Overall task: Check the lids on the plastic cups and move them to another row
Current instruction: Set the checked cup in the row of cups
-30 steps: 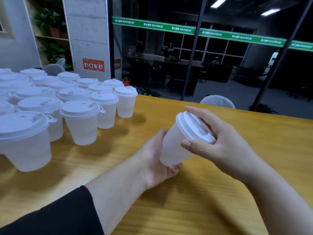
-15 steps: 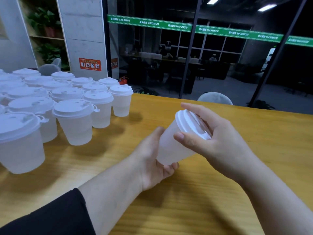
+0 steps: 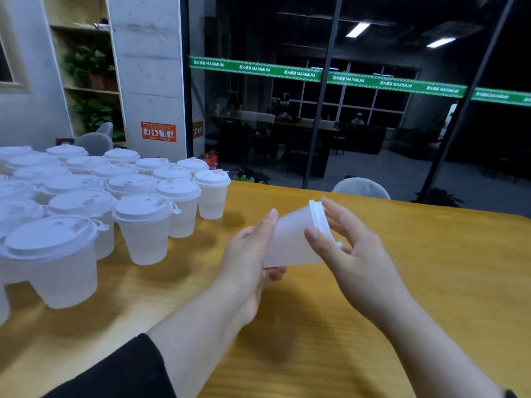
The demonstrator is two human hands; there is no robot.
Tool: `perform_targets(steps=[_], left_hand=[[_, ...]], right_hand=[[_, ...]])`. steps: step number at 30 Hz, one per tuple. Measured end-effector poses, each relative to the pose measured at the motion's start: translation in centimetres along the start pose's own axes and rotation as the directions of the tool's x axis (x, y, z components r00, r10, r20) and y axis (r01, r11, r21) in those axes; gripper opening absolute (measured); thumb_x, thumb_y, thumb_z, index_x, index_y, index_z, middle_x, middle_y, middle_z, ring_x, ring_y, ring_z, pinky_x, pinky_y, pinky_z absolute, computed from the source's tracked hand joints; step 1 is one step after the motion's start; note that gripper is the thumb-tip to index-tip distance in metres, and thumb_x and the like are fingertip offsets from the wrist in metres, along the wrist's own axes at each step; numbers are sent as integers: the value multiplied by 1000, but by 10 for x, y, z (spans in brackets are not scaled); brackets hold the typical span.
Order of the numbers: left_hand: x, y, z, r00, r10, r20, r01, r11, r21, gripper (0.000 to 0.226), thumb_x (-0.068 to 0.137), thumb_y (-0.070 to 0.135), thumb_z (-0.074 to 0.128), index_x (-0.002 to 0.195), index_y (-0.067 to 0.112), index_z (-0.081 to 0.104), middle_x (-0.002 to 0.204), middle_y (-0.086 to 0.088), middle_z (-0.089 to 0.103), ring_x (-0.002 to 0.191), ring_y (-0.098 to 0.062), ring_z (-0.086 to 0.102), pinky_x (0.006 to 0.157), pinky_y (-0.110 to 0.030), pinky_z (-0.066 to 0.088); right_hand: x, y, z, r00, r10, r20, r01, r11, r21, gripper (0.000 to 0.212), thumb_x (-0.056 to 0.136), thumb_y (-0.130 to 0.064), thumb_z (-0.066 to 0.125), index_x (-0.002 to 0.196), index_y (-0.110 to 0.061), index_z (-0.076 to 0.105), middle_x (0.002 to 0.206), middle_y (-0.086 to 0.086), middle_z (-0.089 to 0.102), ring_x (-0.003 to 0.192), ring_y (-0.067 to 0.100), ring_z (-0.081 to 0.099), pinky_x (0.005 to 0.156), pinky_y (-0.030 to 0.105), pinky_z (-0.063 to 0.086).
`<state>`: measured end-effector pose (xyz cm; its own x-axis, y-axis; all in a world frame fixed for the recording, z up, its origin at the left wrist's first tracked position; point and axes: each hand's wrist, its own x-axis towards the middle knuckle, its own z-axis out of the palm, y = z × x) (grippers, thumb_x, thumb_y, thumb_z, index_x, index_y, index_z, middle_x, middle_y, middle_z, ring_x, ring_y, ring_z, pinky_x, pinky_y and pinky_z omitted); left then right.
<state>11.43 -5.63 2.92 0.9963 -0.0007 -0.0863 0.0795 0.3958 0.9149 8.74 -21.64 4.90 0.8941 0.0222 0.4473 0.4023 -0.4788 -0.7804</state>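
Note:
A translucent plastic cup (image 3: 290,239) with a white lid (image 3: 320,219) lies tilted almost on its side above the wooden table, lid pointing right. My left hand (image 3: 250,259) holds the cup's base, thumb along its upper side and fingers curled under the bottom. My right hand (image 3: 350,248) grips the lid end, thumb on the cup wall near the rim and fingers behind the lid. Several more lidded cups (image 3: 143,225) stand upright in rows at the left.
The wooden table (image 3: 431,268) stretches bare to the right and front. A grey chair back (image 3: 360,188) stands beyond the far edge, before a glass wall. Another chair (image 3: 94,143) is behind the cup rows.
The cup has turned from a slanted pose, lid facing me, to nearly sideways with the lid seen edge-on. Both hands stayed on it; the view shifted so the cup rows sit further right.

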Motion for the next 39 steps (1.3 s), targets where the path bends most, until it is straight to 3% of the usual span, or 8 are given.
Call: perform_targets(steps=[5, 9, 12, 15, 26, 34, 37, 39], left_hand=[[-16, 52, 10, 956, 291, 26, -273, 859, 433, 41, 92, 56, 67, 102, 16, 67, 84, -3, 65, 64, -17, 55, 54, -28, 44], [-38, 112, 35, 824, 464, 324, -511, 365, 778, 31, 92, 57, 64, 92, 27, 67, 84, 7, 66, 79, -14, 62, 64, -33, 46], [-67, 142, 65, 775, 316, 547, -542, -112, 833, 33, 94, 64, 54, 99, 32, 65, 88, 11, 64, 84, -13, 61, 69, -33, 48], [-90, 153, 88, 760, 140, 634, -571, -323, 755, 38, 96, 65, 52, 104, 30, 66, 96, 9, 67, 86, -10, 61, 76, -33, 53], [-135, 142, 99, 732, 68, 678, -622, -338, 706, 31, 96, 60, 56, 98, 31, 66, 93, 13, 65, 84, -4, 59, 68, -30, 48], [-130, 109, 87, 575, 458, 678, -617, -301, 727, 47, 93, 64, 48, 107, 23, 63, 92, 3, 62, 86, -22, 60, 70, -36, 44], [-125, 70, 72, 428, 646, 632, -744, -144, 652, 56, 93, 64, 46, 118, 18, 63, 104, 1, 60, 86, -17, 56, 73, -27, 39], [-125, 44, 67, 484, 678, 553, -779, 46, 625, 46, 99, 54, 56, 128, 19, 60, 117, 3, 60, 96, -9, 54, 77, -21, 38]], right_hand=[[-21, -21, -6, 985, 171, -6, -161, 937, 311, 54, 97, -68, 47, 139, -36, 60, 130, -14, 69, 121, 7, 64, 106, 42, 52], [-47, -50, -8, 895, 425, 133, -371, 546, 751, 40, 109, -44, 42, 116, -20, 73, 115, 6, 77, 111, 29, 71, 104, 54, 53], [-65, -67, -10, 822, 503, 266, -414, 208, 886, 40, 109, -37, 44, 125, -7, 65, 117, 16, 75, 102, 31, 75, 103, 53, 52], [-85, -78, -12, 778, 521, 351, -446, 65, 892, 43, 109, -37, 42, 131, -4, 59, 117, 18, 75, 102, 33, 76, 101, 50, 51], [-136, -90, -35, 743, 558, 369, -536, 167, 828, 46, 108, -46, 41, 132, -11, 59, 116, 14, 76, 104, 33, 75, 102, 50, 50], [-130, -77, -76, 787, 541, 297, -596, 540, 594, 60, 101, -66, 41, 122, -15, 63, 70, 7, 63, 56, 25, 62, 58, 34, 57], [-123, -79, -91, 803, 516, 297, -576, 546, 608, 57, 105, -62, 29, 126, -17, 57, 97, 18, 78, 82, 38, 76, 65, 41, 65], [-117, -77, -97, 813, 533, 233, -528, 508, 680, 54, 107, -59, 31, 127, -15, 56, 110, 25, 74, 92, 43, 76, 72, 49, 65]])
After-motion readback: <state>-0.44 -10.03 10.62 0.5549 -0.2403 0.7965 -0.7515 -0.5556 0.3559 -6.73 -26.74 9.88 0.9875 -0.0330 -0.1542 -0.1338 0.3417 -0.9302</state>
